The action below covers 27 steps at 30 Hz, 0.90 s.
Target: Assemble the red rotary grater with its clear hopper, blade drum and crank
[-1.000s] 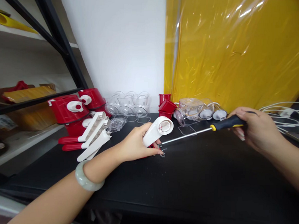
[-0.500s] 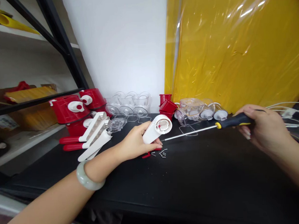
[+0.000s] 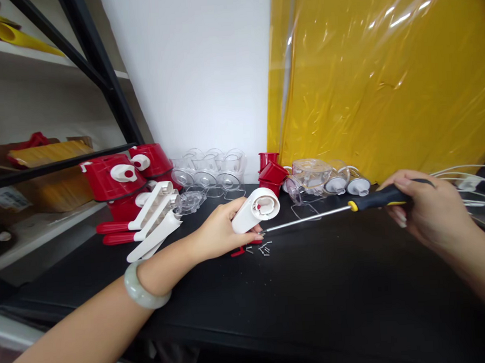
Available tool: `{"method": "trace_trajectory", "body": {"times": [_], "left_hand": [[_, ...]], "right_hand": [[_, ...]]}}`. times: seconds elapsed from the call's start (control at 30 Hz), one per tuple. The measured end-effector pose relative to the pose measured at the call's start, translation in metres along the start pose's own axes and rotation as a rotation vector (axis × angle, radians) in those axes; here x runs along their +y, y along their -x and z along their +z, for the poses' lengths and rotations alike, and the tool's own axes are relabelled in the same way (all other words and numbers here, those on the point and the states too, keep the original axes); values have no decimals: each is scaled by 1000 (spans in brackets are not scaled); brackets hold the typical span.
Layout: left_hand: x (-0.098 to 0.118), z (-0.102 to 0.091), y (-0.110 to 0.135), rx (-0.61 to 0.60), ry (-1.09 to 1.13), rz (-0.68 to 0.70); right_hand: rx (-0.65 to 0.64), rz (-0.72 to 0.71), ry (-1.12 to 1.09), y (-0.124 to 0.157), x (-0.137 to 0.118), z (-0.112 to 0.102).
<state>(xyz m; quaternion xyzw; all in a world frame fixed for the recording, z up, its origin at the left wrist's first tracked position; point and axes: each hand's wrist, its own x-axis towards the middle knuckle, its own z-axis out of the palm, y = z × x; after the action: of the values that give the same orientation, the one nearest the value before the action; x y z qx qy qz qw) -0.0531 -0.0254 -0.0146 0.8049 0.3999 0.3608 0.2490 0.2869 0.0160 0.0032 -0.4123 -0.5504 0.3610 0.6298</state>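
Note:
My left hand (image 3: pixel 218 231) is closed round a white plastic handle part (image 3: pixel 255 209) with a round end and a small red piece inside, held just above the black table (image 3: pixel 313 286). My right hand (image 3: pixel 425 207) grips the black-and-yellow handle of a screwdriver (image 3: pixel 373 199). Its long metal shaft reaches left, and the tip sits at the lower edge of the white part, by my left fingertips. Several small screws (image 3: pixel 263 249) and a small red piece (image 3: pixel 238 251) lie on the table right below the part.
White handles with red grips (image 3: pixel 151 224) and red housings (image 3: pixel 112 177) are piled at the left. Clear plastic cups (image 3: pixel 209 169), red caps (image 3: pixel 270 172) and clear drums (image 3: pixel 324 180) line the back. Yellow film (image 3: pixel 383 76) hangs behind. White cables (image 3: pixel 466 183) lie far right; shelving stands at left.
The white part rose slightly off the table, uncovering the small red piece and screws. The screwdriver drew back to the right a little, and its tip now rests at the part's lower edge.

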Motion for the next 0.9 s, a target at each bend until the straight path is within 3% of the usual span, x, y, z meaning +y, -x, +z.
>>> {"method": "trace_trajectory", "body": {"times": [0.9], "left_hand": [[1,-1,-1,-17,-78,-56]], "right_hand": [[-43,-69,89,0,8,-5]]}}
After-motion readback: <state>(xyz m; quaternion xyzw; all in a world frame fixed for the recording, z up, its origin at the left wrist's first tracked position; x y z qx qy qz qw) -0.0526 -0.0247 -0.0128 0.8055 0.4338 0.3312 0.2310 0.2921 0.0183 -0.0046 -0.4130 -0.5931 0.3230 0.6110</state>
